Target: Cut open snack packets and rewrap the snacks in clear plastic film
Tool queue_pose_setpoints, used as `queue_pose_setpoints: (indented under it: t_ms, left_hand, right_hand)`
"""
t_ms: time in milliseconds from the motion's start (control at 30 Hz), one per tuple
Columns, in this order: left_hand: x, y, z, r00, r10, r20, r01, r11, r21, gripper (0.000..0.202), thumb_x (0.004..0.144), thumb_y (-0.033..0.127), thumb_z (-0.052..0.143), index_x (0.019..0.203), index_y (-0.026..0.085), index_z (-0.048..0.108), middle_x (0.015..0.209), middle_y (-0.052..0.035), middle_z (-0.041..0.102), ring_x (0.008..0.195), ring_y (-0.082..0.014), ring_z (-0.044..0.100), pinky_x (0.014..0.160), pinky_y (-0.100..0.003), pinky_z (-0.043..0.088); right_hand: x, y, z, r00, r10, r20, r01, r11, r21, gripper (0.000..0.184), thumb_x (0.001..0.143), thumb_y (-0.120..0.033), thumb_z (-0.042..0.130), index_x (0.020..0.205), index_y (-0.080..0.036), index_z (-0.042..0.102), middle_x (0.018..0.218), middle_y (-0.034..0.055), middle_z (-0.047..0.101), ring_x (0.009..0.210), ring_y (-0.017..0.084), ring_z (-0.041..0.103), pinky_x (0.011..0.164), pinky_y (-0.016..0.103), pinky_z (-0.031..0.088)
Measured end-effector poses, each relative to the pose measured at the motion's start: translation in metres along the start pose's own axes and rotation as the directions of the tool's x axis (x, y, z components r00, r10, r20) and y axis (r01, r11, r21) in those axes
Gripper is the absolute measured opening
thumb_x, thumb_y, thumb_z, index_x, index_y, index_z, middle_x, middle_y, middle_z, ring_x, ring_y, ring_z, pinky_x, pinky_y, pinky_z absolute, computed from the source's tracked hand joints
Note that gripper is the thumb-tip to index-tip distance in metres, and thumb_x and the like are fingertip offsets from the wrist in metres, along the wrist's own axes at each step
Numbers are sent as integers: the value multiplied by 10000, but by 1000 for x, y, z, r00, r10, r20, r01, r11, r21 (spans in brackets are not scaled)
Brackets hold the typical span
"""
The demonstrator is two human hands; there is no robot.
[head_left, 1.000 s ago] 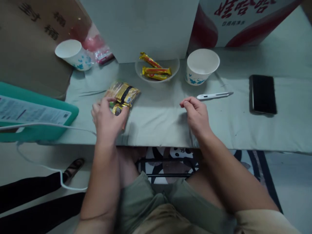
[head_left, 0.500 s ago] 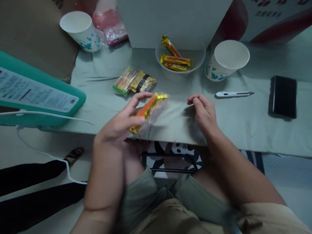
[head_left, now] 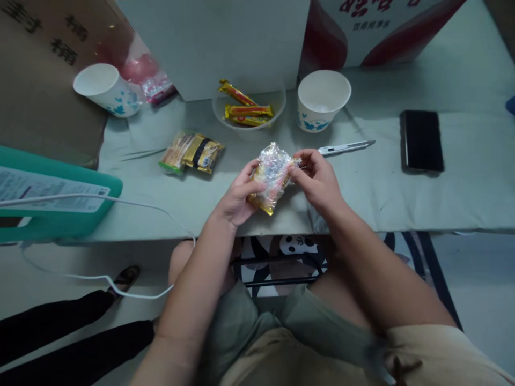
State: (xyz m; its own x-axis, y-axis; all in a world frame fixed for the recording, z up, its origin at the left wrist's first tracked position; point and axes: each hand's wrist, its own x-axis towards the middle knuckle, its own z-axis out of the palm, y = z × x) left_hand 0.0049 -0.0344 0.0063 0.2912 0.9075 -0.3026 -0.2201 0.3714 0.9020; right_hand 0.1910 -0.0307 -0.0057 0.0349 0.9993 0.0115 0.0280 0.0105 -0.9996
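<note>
Above the table's front edge, my left hand (head_left: 240,197) grips a gold-wrapped snack bar (head_left: 266,208) by its left side. Crinkled clear plastic wrap (head_left: 274,167) covers most of the bar. My right hand (head_left: 316,177) pinches the right edge of that plastic, fingertips closed. Behind them, a clear bowl (head_left: 219,110) contains several gold-and-red snack bars (head_left: 249,111). To the left lie a gold snack packet with a black band (head_left: 203,153) and a green-ended packet (head_left: 175,153). A white utility knife (head_left: 341,147) rests just beyond my right hand.
Paper cups stand at the back left (head_left: 108,91) and right (head_left: 323,99) of the bowl. A black phone-like device (head_left: 421,140) lies at right. A green container (head_left: 60,177) and white cable (head_left: 137,202) are at left. White boxes (head_left: 225,48) line the back.
My right hand has come over to the wrapped bar and taken hold of its plastic. My left hand has turned the bar so the plastic faces up. The camera view has shifted right.
</note>
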Motion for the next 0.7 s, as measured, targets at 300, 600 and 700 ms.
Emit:
queue_pose_setpoints:
  t_ms: [300,600,700]
  left_hand:
    - [41,0,22,863,245,-442,-73,926,371,303,621,167,658,912,221,590,803,7,578,697,-133,542,633,-263,474]
    - [54,-17,15,941,338,-18,-287,825,486,619,710,295,795,1278,287,550,1266,-67,626,1139,-259,637,976,-413,552]
    - [51,-22,1,925,374,67,-346,755,558,611,739,297,794,1294,303,540,1332,-65,605,1201,-255,625,1044,-410,526]
  right_hand:
    - [35,8,-70,940,-299,-163,87,672,-735,407,773,-107,544,1141,-232,668,1248,138,685,1258,348,554,1113,591,355]
    - [38,10,-73,982,-124,-145,-77,436,-896,346,914,-193,464,1146,-244,715,1242,132,705,1287,370,528,1116,640,287]
    - [31,-7,-73,925,-285,-251,-64,534,-843,340,891,-202,502,1183,-223,676,1208,132,709,1186,348,587,1047,604,379]
